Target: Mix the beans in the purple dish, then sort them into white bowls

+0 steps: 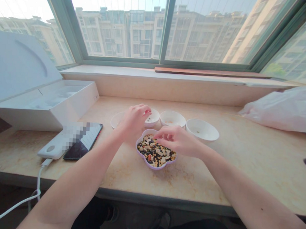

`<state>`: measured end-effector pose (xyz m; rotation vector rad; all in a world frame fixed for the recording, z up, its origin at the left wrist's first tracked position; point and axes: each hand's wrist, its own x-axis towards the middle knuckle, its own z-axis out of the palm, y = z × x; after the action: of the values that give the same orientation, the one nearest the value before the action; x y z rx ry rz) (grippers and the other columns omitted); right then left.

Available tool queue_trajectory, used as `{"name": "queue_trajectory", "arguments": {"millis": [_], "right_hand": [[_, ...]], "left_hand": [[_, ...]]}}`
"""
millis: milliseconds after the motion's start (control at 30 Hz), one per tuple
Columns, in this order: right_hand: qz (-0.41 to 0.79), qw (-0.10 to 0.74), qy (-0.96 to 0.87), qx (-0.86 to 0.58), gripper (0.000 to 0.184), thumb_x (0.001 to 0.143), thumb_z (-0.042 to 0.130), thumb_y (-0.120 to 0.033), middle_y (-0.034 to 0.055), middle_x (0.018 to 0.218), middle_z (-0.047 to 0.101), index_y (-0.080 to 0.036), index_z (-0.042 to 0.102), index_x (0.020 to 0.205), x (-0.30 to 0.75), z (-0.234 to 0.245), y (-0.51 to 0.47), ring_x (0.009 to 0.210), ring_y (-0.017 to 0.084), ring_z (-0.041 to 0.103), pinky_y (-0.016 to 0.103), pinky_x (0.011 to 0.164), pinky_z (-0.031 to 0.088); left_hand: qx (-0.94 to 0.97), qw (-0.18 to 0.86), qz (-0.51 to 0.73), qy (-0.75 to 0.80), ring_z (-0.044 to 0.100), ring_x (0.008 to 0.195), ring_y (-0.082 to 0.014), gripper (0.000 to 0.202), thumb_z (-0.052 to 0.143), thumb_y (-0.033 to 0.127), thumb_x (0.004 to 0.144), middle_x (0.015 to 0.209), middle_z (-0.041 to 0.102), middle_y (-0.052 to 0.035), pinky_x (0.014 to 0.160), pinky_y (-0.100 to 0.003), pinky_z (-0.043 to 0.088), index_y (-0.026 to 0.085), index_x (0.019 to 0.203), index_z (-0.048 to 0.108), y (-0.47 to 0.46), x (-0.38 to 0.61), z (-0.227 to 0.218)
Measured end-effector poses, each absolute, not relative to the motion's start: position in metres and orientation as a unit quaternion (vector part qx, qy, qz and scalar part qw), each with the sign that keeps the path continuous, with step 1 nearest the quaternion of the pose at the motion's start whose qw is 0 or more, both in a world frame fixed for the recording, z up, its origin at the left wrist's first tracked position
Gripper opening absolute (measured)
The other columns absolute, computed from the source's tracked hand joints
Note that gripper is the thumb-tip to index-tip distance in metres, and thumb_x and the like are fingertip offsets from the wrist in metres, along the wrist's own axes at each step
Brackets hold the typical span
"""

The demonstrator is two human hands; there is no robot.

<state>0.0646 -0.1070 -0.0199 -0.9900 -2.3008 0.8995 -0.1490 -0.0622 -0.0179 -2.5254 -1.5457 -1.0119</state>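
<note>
Two bare hands at a lilac flower-shaped dish (143, 160) heaped with mixed dry beans and nuts (153, 153).

Dish sits near centre on the beige marble counter (216, 172); pieces look small, hard, light, probably slippery, so best taken by fingertip pinch. Right hand (176, 139): fingertips drawn together at the heap, hold unclear. Left hand (134, 122): fingers curled, over the far bowls. Count: one dish, four round white bowls (172, 118).
</note>
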Motion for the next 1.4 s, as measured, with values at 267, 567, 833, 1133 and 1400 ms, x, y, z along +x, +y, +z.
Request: {"name": "queue_trajectory", "arguments": {"millis": [267,567,833,1133,1400], "right_hand": [[0.213,0.113,-0.935,-0.260,0.023,0.090,0.070,-0.026,0.0066,0.110,0.074,-0.024,0.080,0.110,0.052,-0.034,-0.114,0.103,0.026,0.065,0.041,0.093,0.050],[0.218,0.133,-0.929,-0.269,0.024,0.087,0.065,-0.008,0.0043,0.095,0.077,-0.022,0.083,0.097,0.052,-0.037,-0.109,0.093,0.021,0.067,0.034,0.086,0.052],[0.255,0.179,-0.898,-0.309,0.018,0.085,0.070,-0.014,0.0036,0.097,0.079,-0.023,0.083,0.093,0.055,-0.040,-0.106,0.088,0.020,0.071,0.034,0.085,0.054],[0.377,0.252,-0.804,-0.385,0.013,0.083,0.073,-0.029,0.0038,0.088,0.079,-0.021,0.082,0.087,0.061,-0.029,-0.104,0.079,0.019,0.070,0.032,0.075,0.055],[0.517,0.324,-0.664,-0.433,0.033,0.080,0.078,-0.042,0.0034,0.079,0.074,-0.021,0.082,0.106,0.069,-0.028,-0.092,0.066,0.015,0.061,0.029,0.058,0.047]], "left_hand": [[-0.787,0.050,-0.212,-0.578,0.067,0.108,-0.0274,0.031,0.050,0.031,0.102,0.117,0.074,-0.0129,0.098,-0.043,0.046,0.016,0.112,0.074,-0.054,-0.160,-0.024],[-0.784,0.040,-0.226,-0.576,0.067,0.112,-0.0272,0.031,0.048,0.027,0.101,0.121,0.073,-0.0120,0.100,-0.042,0.047,0.016,0.116,0.073,-0.057,-0.156,-0.020],[-0.796,0.039,-0.230,-0.559,0.069,0.100,-0.0236,0.029,0.049,0.026,0.100,0.116,0.074,-0.0098,0.092,-0.036,0.051,0.018,0.109,0.075,-0.061,-0.154,-0.018],[-0.823,0.004,-0.263,-0.504,0.070,0.091,-0.0195,0.024,0.053,0.024,0.099,0.111,0.075,-0.0058,0.088,-0.033,0.054,0.021,0.104,0.076,-0.063,-0.146,-0.019],[-0.848,-0.036,-0.317,-0.423,0.070,0.083,-0.0156,0.025,0.051,0.027,0.101,0.107,0.076,-0.0051,0.084,-0.031,0.056,0.021,0.110,0.075,-0.073,-0.138,-0.015]]}}
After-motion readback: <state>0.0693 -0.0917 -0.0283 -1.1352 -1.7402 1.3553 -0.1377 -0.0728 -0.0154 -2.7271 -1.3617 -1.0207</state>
